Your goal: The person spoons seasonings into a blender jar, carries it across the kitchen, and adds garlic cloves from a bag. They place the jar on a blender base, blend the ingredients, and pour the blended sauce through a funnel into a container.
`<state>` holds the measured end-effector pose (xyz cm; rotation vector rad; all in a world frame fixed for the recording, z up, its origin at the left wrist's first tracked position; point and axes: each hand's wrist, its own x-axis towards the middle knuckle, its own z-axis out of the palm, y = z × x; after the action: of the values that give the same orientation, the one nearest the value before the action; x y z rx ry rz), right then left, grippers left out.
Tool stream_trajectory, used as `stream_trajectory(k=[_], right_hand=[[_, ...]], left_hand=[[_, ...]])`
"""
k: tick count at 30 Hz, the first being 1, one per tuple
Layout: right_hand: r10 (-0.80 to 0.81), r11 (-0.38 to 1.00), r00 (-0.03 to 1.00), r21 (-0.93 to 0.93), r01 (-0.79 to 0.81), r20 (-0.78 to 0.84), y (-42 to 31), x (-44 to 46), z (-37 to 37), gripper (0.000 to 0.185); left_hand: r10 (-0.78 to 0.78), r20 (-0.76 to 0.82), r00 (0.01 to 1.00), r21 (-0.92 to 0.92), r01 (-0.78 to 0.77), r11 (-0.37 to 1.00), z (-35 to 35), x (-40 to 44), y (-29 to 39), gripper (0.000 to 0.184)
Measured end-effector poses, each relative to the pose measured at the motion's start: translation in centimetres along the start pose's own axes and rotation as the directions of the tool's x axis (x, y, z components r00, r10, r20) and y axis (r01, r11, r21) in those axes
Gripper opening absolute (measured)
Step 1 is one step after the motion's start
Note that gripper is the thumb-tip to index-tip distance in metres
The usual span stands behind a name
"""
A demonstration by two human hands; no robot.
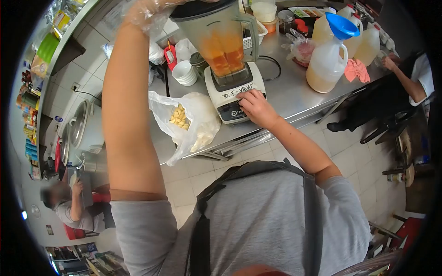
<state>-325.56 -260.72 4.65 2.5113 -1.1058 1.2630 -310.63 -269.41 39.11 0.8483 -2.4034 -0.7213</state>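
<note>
At blender base (225,95), right hand (257,107) touching panel (230,112)

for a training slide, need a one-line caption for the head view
Plastic-covered left hand at the blender lid, right hand at the control panel, orange contents inside.

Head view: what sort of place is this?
Probably a commercial kitchen, perhaps a restaurant's: a blender with orange contents stands on a metal counter, with several large plastic jugs of liquid on the same counter.
</note>
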Motion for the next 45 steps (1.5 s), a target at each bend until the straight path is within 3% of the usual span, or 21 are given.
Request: stream_trajectory(k=[2,4,6,7,8,10,14,20,22,26,29,31,32,34,37,45], right_hand=[[0.007,1.0,1.0,0.012,-0.007,0.027,-0.2,0.2,-0.3,0.018],[0.009,1.0,1.0,0.014,-0.009,0.029,-0.5,0.4,-0.6,0.021],[0.019,0.999,1.0,0.028,-0.02,0.025,-0.6,0.4,-0.6,0.024],[-0.002,1.0,0.999,-0.009,0.002,0.035,-0.5,0.3,-0.6,0.027],[-0.02,0.999,0.999,-0.044,0.022,0.044,-0.4,0.1,-0.4,0.031],[-0.011,0.999,0.999,-0.033,0.012,0.03,-0.2,0.1,-0.1,0.032],[-0.009,1.0,1.0,-0.008,0.009,0.02,0.0,-0.1,0.1,0.027],[-0.022,1.0,1.0,0.011,0.022,0.005,0.2,0.1,0.0,0.024],[-0.028,0.999,1.0,0.02,0.029,-0.011,0.2,0.1,0.3,0.024],[-0.009,1.0,1.0,0.029,0.01,-0.023,0.2,0.1,0.3,0.019],[-0.001,0.999,1.0,0.039,0.001,-0.016,0.0,0.3,0.1,0.019],[0.002,0.999,1.0,0.043,-0.001,-0.014,0.1,0.3,0.2,0.018],[0.002,0.999,1.0,0.039,-0.001,-0.018,0.2,0.3,0.3,0.018],[0.004,0.999,1.0,0.039,-0.003,-0.021,0.3,0.3,0.4,0.019],[0.003,0.999,1.0,0.039,-0.001,-0.03,0.1,0.4,0.3,0.028],[0.023,0.999,0.999,0.048,-0.021,-0.043,0.0,0.4,0.3,0.023]], left_hand=[[-0.049,0.008,0.999,0.004,0.049,0.999,-0.2,-0.3,0.4,0.065],[-0.003,-0.003,1.0,-0.064,0.003,0.998,-0.4,-0.7,0.5,0.063],[0.03,0.012,0.999,0.103,-0.031,0.994,-0.7,-1.2,1.4,0.061],[0.024,-0.015,1.0,-0.041,-0.024,0.999,0.0,-1.0,0.8,0.061],[0.026,-0.019,0.999,-0.037,-0.027,0.999,-0.3,-0.8,0.6,0.061],[0.022,-0.009,1.0,0.121,-0.021,0.992,-0.7,-0.5,0.4,0.062],[0.046,-0.038,0.998,0.127,-0.041,0.991,-0.5,-0.3,-0.2,0.061],[0.014,0.048,0.999,-0.059,-0.011,0.998,-0.5,0.0,-0.8,0.057],[0.016,0.042,0.999,-0.258,-0.005,0.966,-0.1,-0.4,-0.9,0.058],[0.044,0.017,0.999,-0.251,-0.038,0.967,-0.3,-0.5,-0.8,0.059],[0.006,0.01,1.0,-0.095,-0.005,0.996,-0.4,-0.2,-0.1,0.059],[-0.025,-0.033,0.999,0.108,0.028,0.994,-0.4,-0.3,0.2,0.058],[-0.029,-0.032,0.999,0.107,0.033,0.994,-0.4,-0.3,-0.1,0.058],[0.01,0.024,1.0,-0.199,-0.005,0.98,-0.2,-0.3,-0.8,0.058],[0.003,0.011,1.0,-0.264,0.0,0.965,0.1,-0.4,-1.0,0.059],[-0.048,-0.018,0.999,-0.156,0.045,0.987,0.1,-0.3,-0.3,0.058]])
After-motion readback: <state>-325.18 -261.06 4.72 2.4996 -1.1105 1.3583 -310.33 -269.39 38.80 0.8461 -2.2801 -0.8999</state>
